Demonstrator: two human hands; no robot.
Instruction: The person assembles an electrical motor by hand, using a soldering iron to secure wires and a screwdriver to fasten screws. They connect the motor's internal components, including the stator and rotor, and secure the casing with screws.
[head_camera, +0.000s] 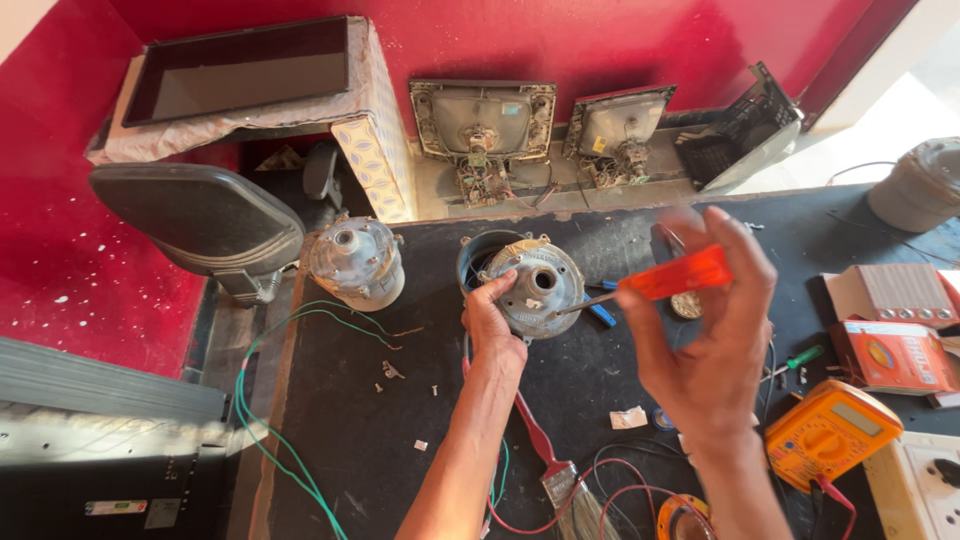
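Hands (495, 320) (705, 330) work motor (530, 285) on black bench (400, 400) by red wall (60, 250)

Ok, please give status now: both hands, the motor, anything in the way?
Left hand grips motor rim. Right hand holds orange screwdriver, tip at motor top. Paintbrush and wires lie nearby, not blocking.

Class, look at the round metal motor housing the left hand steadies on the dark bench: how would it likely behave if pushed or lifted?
The motor housing looks like cast metal, so it is probably stiff and heavy for its size. Its rounded body might roll if tipped on its side. The left hand grips its rim while the right hand holds a screwdriver to it, suggesting it shifts when pressed.
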